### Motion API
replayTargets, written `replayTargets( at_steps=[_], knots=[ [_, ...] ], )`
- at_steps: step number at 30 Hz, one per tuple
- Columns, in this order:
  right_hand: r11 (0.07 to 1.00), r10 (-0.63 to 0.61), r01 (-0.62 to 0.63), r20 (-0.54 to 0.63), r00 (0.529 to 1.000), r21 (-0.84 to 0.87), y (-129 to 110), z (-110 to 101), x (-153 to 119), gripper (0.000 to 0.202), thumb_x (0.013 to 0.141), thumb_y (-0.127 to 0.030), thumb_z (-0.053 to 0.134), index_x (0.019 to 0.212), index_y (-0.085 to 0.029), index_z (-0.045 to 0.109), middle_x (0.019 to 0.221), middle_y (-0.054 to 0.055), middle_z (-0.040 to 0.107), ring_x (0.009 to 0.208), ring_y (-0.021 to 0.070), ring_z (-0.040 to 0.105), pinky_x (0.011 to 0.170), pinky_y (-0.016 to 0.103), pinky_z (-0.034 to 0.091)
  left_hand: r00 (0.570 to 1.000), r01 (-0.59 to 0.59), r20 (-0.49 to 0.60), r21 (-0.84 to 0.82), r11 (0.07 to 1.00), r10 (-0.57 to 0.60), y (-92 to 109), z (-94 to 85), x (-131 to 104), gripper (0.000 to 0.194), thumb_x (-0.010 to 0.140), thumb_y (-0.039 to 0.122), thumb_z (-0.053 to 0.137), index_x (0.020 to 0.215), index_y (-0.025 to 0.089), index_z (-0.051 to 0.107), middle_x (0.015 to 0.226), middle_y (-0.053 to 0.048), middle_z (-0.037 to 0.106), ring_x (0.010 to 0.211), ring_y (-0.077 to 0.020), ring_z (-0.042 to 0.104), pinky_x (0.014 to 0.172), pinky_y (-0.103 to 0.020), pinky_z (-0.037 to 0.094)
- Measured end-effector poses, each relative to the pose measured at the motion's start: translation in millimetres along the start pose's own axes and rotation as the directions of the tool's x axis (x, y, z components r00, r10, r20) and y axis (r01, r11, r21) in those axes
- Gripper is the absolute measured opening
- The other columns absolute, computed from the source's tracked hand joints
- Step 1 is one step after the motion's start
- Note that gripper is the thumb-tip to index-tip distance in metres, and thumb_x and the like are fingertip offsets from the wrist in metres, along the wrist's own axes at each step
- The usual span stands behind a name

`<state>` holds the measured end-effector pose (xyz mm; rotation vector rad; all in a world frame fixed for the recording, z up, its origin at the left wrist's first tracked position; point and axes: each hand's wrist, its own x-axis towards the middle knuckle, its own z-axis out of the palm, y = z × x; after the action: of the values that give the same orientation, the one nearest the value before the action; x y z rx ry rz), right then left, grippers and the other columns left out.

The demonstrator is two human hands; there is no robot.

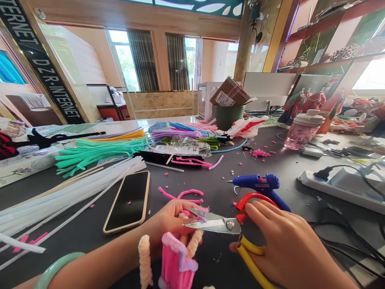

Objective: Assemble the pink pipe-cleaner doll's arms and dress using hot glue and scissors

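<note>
My left hand is closed around part of a pipe-cleaner doll, which has a pink body with pale lilac trim and cream limbs. My right hand grips a pair of scissors with one red and one yellow handle. The blades are parted and sit over the left fingers, with a bit of pink and lilac fuzz between them. Whether they touch the doll, I cannot tell. Just beyond lie loose pink pipe cleaners. A blue glue gun rests behind the right hand.
A phone lies left of centre beside white pipe cleaners. Green bundles lie farther back. A pink bottle and a white power strip with black cables stand at the right. Pink scraps dot the dark table.
</note>
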<state>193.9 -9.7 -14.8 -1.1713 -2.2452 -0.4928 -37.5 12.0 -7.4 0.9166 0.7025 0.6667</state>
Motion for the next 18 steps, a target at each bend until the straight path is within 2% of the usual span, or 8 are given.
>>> replayTargets(
  at_steps=[3,6,10,15,18],
  knots=[
    [1.000,0.000,0.000,0.002,1.000,0.014,0.3,1.5,-1.3,0.028,0.081,-0.046,0.049,0.077,-0.020,0.057,0.069,0.003,0.066,0.057,0.0187,0.063,0.048,0.029,0.041,1.000,-0.010,0.007,0.002,1.000,0.010,-1.6,-0.2,2.7,0.037,0.049,0.037,0.085,0.066,0.011,0.066,0.049,0.000,0.059,0.043,-0.0093,0.051,0.046,-0.022,0.039],
    [1.000,0.011,-0.012,0.030,0.999,0.028,1.0,4.3,-4.4,0.028,0.077,-0.048,0.054,0.075,-0.020,0.056,0.067,0.003,0.066,0.057,0.0189,0.062,0.047,0.028,0.040,1.000,-0.012,0.004,-0.001,1.000,0.012,-1.8,-1.1,3.4,0.035,0.050,0.035,0.085,0.066,0.011,0.067,0.050,0.000,0.059,0.043,-0.0089,0.051,0.046,-0.021,0.038],
    [0.997,0.022,-0.029,0.092,0.995,0.069,1.9,7.1,-7.9,0.028,0.076,-0.048,0.058,0.075,-0.020,0.055,0.065,0.003,0.066,0.056,0.0187,0.063,0.048,0.027,0.041,1.000,0.013,0.008,0.004,1.000,-0.013,0.2,-1.4,2.3,0.031,0.054,0.031,0.084,0.070,0.011,0.068,0.052,0.000,0.060,0.046,-0.0094,0.052,0.044,-0.020,0.036],
    [0.995,-0.005,-0.014,0.179,0.984,0.102,3.8,7.7,-6.6,0.027,0.077,-0.046,0.059,0.077,-0.019,0.056,0.068,0.004,0.069,0.056,0.0196,0.065,0.049,0.027,0.044,0.999,0.034,0.013,0.000,0.999,-0.034,-1.7,-0.7,3.0,0.034,0.051,0.035,0.085,0.062,0.011,0.064,0.046,0.002,0.056,0.040,-0.0071,0.047,0.042,-0.019,0.033],
    [0.994,-0.002,-0.025,0.240,0.971,0.109,5.2,9.5,-5.2,0.030,0.073,-0.048,0.063,0.077,-0.018,0.056,0.069,0.005,0.069,0.059,0.0216,0.066,0.049,0.028,0.046,0.998,0.054,0.006,0.002,0.999,-0.054,-3.7,-2.2,3.4,0.031,0.055,0.035,0.082,0.057,0.011,0.063,0.046,0.002,0.055,0.040,-0.0063,0.045,0.042,-0.019,0.032]
  ],
)
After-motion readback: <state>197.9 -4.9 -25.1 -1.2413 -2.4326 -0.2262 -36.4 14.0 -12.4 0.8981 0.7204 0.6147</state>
